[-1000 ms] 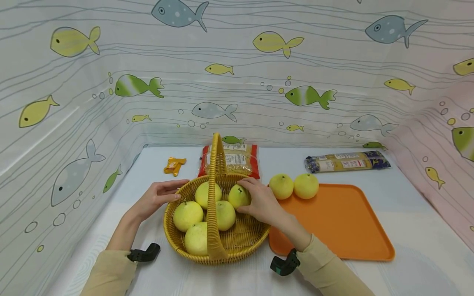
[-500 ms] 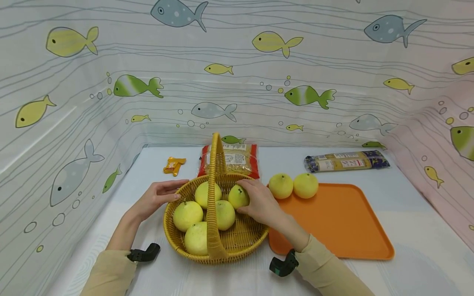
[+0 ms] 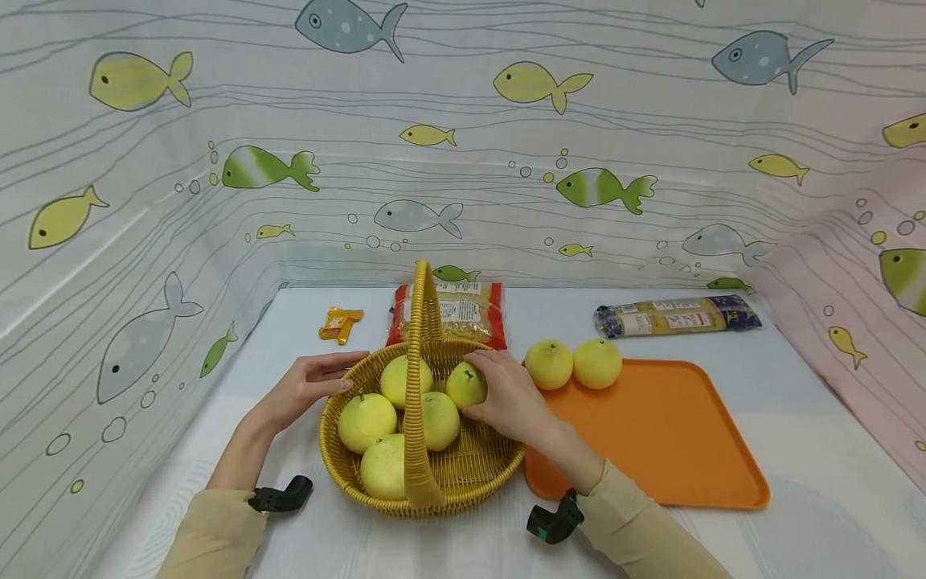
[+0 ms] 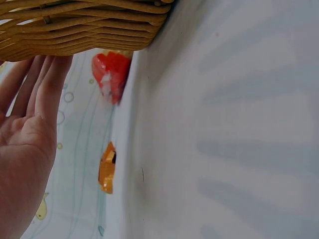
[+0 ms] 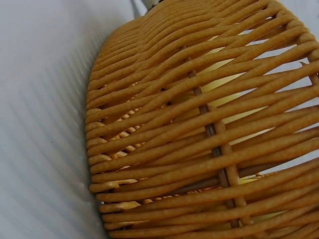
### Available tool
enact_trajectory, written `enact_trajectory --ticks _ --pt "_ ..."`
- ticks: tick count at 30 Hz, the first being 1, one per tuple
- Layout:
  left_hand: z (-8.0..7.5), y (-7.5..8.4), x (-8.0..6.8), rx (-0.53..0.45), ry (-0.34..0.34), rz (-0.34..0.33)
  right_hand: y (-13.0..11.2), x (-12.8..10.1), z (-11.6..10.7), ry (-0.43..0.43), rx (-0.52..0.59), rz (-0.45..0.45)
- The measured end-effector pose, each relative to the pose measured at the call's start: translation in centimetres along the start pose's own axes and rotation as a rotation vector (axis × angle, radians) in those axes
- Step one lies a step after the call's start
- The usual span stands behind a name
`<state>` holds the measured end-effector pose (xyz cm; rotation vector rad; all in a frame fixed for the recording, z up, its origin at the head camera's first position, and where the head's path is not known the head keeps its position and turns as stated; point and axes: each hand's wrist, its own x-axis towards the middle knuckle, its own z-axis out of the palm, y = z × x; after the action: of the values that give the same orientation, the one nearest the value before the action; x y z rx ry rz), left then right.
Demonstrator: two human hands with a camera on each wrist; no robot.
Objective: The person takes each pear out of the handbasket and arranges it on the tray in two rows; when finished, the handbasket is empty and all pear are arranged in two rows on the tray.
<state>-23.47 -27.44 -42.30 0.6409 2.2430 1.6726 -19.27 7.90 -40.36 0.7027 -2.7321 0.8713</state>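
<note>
A white tabletop (image 3: 810, 418) with faint pale blue stripes fills the lower part of the head view and runs back to a corner enclosure. A printed curtain (image 3: 463, 177) hangs all round it as a backdrop: off-white, crossed by thin wavy grey lines and scattered with cartoon fish in yellow, green-and-white and grey-blue, with small rings of bubbles between them. The sheet bends round the left side and the rear, where it meets the tabletop in a soft fold. On the right the same pattern continues on a pinkish panel (image 3: 868, 322). The light is even and bright, with only weak shadows.
</note>
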Motion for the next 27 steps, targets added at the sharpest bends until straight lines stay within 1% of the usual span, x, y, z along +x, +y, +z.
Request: enact_trajectory --ticks 12,19,27 --pt "-0.03 0.0 -0.03 0.002 0.001 0.002 -0.1 -0.08 0.04 0.023 -0.011 0.004" --pt "0.04 0.21 -0.08 -0.006 -0.002 0.003 -0.13 -0.09 0.03 0.059 -0.005 -0.004" --pt "0.04 0.22 -0.11 -0.006 -0.002 0.005 -0.04 -0.14 0.05 0.08 -0.009 0.0"
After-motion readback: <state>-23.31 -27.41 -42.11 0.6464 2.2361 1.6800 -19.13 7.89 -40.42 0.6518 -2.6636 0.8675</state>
